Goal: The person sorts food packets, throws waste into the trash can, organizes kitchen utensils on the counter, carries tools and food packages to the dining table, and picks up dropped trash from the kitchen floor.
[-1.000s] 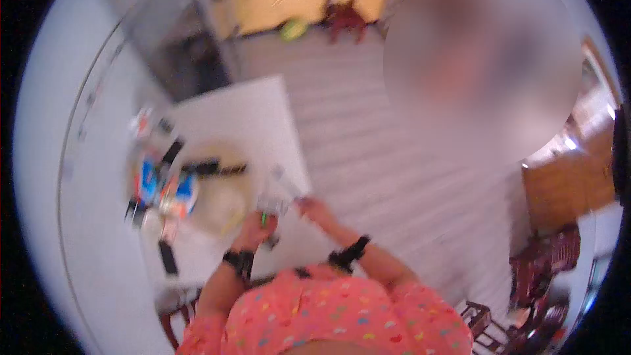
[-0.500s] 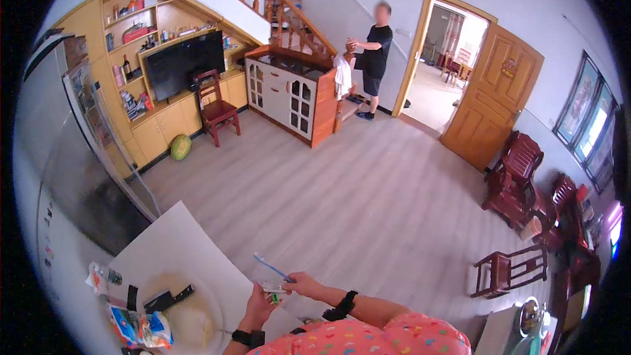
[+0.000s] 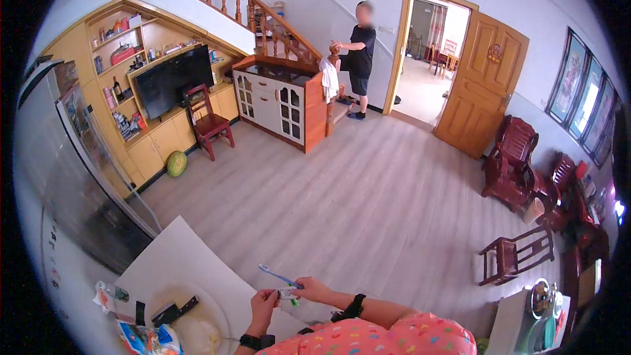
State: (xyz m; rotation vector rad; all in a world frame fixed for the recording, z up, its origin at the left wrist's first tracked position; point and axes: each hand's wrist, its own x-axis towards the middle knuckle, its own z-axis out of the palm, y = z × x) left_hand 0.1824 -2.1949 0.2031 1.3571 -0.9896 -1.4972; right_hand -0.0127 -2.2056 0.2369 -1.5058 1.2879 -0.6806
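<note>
My right hand [image 3: 313,290] is closed on a blue toothbrush [image 3: 281,276], its head pointing up and left, out over the floor. My left hand [image 3: 264,305] pinches a small whitish item [image 3: 286,294] with a bit of green on it, close to the right hand's fingers. What kind of item it is cannot be made out at this size. Both hands are in front of my body, by the corner of the white table [image 3: 187,250]. A dark-handled cleaver [image 3: 175,312] lies on a round board [image 3: 209,309] to their left.
Food packets [image 3: 148,340] and a clear glass [image 3: 121,294] are on the table. A person [image 3: 361,59] stands by the stair post. Beyond are a low cabinet [image 3: 279,102], a wooden chair [image 3: 209,121], a watermelon [image 3: 176,164] and an open door [image 3: 483,85]. A small chair [image 3: 516,258] stands at right.
My view has shifted slightly. The left hand has turned and its fingers are drawn in on the whitish item. The toothbrush stays in my right hand. The person's head has turned.
</note>
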